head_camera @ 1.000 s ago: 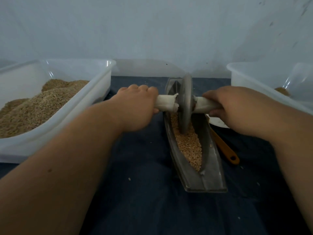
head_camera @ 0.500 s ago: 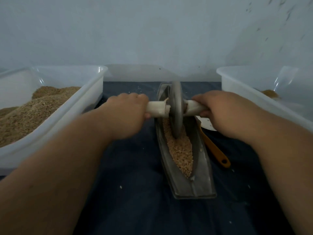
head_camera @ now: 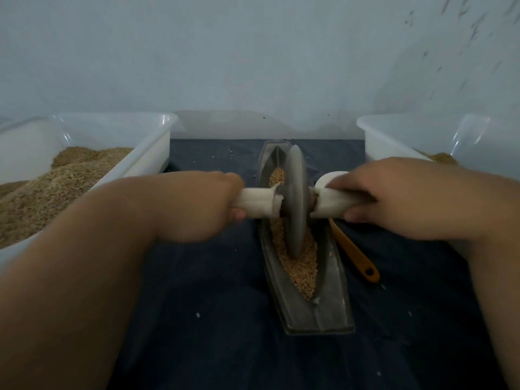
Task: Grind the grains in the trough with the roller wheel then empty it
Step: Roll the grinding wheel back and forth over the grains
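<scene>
A grey metal boat-shaped trough lies lengthwise on the dark blue cloth, holding tan grains. A grey roller wheel stands upright in the trough, its lower rim sunk in the grains around the middle. White cloth-wrapped handles stick out on both sides of the wheel. My left hand grips the left handle. My right hand grips the right handle. A few grains show in the trough beyond the wheel.
A white plastic tub full of tan grain stands at the left. Another white tub stands at the right with a little grain inside. An orange-handled spoon lies right of the trough. Stray grains dot the cloth. A pale wall rises behind.
The wheel has rolled toward me along the trough, from the far end to about the middle, with both hands still gripping its handles. The view has shifted slightly.
</scene>
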Demonstrator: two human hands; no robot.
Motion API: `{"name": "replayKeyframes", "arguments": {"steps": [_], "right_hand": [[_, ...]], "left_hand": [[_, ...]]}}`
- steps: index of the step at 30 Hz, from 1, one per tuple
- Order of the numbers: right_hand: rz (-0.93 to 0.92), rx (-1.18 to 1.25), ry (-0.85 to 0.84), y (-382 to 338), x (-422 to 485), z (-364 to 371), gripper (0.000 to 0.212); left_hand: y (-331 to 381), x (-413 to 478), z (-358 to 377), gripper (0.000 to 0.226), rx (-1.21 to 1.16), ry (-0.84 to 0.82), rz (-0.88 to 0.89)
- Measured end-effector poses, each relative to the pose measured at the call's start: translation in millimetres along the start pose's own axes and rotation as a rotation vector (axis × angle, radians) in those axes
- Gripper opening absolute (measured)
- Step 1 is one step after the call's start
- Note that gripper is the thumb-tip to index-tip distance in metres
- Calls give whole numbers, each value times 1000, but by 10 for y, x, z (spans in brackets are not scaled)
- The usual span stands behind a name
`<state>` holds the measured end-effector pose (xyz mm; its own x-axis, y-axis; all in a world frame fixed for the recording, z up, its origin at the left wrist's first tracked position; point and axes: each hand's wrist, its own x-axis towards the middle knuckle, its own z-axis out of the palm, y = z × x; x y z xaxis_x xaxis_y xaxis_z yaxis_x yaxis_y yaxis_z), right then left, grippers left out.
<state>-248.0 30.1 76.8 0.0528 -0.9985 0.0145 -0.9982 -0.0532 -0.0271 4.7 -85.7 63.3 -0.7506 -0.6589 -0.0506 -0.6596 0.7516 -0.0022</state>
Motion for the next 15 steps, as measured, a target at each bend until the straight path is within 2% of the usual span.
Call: {"name": "replayKeyframes", "arguments": {"steps": [4, 7, 9, 11, 14, 15], "right_hand": [[3, -23, -195, -16, -143, -120, 29], [-6, 44, -146, -2, -77, -39, 15], [-5, 80, -42, 23, 23, 69, 16], [1, 91, 102, 41, 187, 222, 26], [127, -9, 326, 82, 469, 446, 48], [166, -34, 383, 98, 539, 501, 55]], "left_hand": [[57, -122, -136, 19, -36, -81, 25], [41, -89, -116, 18, -56, -109, 3], [-10, -4, -53, 20, -76, -87, -24], [-54, 122, 75, 22, -52, 53, -53], [-65, 351, 341, 36, 152, 441, -104], [-52, 409, 406, 43, 199, 517, -123]]}}
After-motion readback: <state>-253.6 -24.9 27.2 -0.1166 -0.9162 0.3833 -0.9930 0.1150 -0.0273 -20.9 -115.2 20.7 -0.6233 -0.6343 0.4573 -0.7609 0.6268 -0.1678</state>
